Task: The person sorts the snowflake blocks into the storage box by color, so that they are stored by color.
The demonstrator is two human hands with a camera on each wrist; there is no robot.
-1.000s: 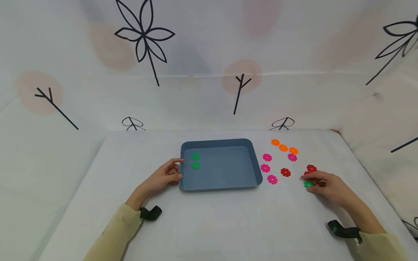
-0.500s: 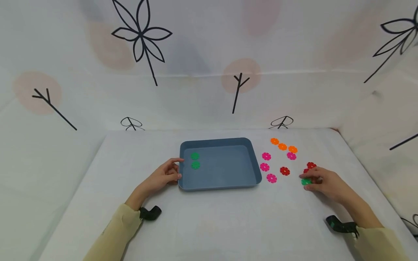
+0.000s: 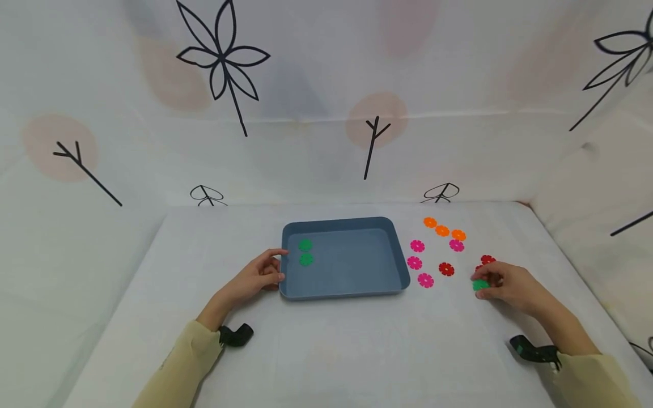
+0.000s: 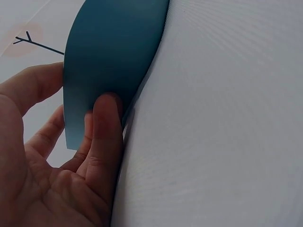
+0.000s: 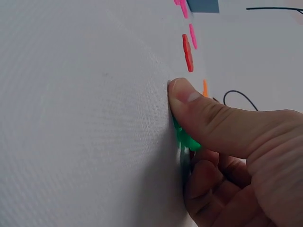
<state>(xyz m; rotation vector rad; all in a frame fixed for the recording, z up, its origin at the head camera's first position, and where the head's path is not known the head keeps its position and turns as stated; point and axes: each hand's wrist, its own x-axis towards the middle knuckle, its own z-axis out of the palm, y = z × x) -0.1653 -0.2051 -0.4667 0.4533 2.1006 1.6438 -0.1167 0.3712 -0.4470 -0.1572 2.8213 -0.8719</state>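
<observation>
A shallow blue-grey tray (image 3: pixel 352 266) lies on the white-covered table. At its left edge my left hand (image 3: pixel 260 272) holds on, index finger over the rim and thumb against the outer wall; in the left wrist view the thumb (image 4: pixel 107 127) presses the tray's side (image 4: pixel 113 52). Two green flower-shaped discs (image 3: pixel 305 245) lie inside the tray near its left wall. To the right, my right hand (image 3: pixel 510 286) pinches another green flower disc (image 3: pixel 480 285) close over the cloth. The right wrist view shows this green disc (image 5: pixel 187 138) partly covered by the thumb.
Right of the tray lie several pink flower discs (image 3: pixel 425 280), three orange ones (image 3: pixel 442 230) and a red one (image 3: pixel 446 269). More red discs (image 3: pixel 487 259) lie just behind my right hand, partly hidden by it. Patterned white cloth (image 3: pixel 306 158) rises behind the table.
My right hand has drawn slightly back toward the left and far side, its thumb and fingers now around the green disc. The left hand and the tray stay in place.
</observation>
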